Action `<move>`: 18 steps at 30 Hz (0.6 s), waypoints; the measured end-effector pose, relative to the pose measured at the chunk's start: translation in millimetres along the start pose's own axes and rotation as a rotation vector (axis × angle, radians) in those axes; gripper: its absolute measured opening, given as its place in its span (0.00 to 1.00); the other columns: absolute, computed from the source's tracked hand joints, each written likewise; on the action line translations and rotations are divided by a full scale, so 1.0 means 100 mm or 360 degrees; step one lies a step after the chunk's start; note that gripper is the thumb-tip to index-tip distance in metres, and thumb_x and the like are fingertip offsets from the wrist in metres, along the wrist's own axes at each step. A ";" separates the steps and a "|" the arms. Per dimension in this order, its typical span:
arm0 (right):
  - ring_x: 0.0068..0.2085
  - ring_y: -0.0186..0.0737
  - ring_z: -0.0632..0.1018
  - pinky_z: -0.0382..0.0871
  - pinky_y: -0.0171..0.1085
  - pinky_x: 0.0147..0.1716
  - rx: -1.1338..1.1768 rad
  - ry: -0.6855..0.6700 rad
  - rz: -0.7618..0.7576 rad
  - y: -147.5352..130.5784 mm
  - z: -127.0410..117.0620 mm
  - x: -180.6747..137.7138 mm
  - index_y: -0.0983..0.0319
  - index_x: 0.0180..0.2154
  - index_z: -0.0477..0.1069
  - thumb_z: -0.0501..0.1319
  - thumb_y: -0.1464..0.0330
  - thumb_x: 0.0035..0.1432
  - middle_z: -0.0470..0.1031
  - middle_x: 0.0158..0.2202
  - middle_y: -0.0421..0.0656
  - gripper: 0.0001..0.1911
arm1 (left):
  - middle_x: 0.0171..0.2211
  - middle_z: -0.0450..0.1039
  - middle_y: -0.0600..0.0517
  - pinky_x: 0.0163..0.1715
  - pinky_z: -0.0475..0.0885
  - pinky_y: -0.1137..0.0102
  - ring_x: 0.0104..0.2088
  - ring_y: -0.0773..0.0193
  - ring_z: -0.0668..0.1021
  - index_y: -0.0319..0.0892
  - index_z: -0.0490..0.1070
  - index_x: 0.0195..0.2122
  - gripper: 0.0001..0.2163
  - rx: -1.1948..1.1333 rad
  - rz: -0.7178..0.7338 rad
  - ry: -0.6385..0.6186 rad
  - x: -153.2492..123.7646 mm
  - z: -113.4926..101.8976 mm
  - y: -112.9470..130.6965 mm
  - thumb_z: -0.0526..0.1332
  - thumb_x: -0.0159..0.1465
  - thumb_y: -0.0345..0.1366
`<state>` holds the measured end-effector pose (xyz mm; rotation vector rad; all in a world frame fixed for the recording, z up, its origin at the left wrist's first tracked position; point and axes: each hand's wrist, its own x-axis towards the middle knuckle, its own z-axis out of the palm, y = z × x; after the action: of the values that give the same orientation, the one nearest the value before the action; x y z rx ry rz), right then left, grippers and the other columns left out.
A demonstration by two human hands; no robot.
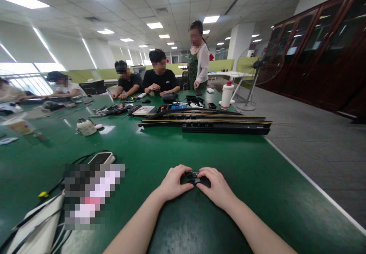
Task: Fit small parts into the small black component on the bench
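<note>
Small black part over green desk, gripped at left end by left hand, at right end by right hand, both curled round it. Farther off, red-capped white bottle, white cup; contents hidden.

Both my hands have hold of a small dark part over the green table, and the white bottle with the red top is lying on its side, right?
Not quite: the head view shows the white bottle standing upright. Your left hand and right hand do hold the small dark part.
</note>
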<state>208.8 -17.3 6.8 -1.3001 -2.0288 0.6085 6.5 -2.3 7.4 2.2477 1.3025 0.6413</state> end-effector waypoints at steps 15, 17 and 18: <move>0.49 0.46 0.72 0.62 0.49 0.51 0.0076 -0.0021 0.0044 0.00 0.00 0.01 0.56 0.36 0.75 0.63 0.68 0.51 0.75 0.45 0.44 0.08 | 0.42 0.73 0.50 0.46 0.66 0.63 0.43 0.57 0.74 0.46 0.67 0.49 0.21 -0.0008 -0.0036 0.0017 -0.01 0.03 -0.04 0.66 0.54 0.37; 0.49 0.46 0.72 0.62 0.48 0.52 0.0155 0.0008 0.0062 0.01 0.00 0.02 0.56 0.36 0.74 0.63 0.68 0.50 0.76 0.44 0.44 0.08 | 0.43 0.73 0.50 0.46 0.66 0.62 0.43 0.57 0.74 0.46 0.68 0.48 0.20 -0.0008 -0.0044 0.0014 -0.01 0.03 -0.04 0.66 0.54 0.37; 0.49 0.46 0.73 0.63 0.48 0.52 0.0202 0.0031 0.0073 0.02 0.00 0.02 0.56 0.36 0.74 0.63 0.68 0.50 0.76 0.44 0.44 0.08 | 0.43 0.73 0.50 0.46 0.66 0.62 0.43 0.56 0.74 0.46 0.68 0.48 0.20 -0.0008 -0.0048 0.0014 -0.01 0.03 -0.04 0.66 0.54 0.37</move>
<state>209.5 -14.4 6.3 -1.2754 -1.9168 0.7307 5.3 -2.2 2.9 2.2193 1.3344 0.6435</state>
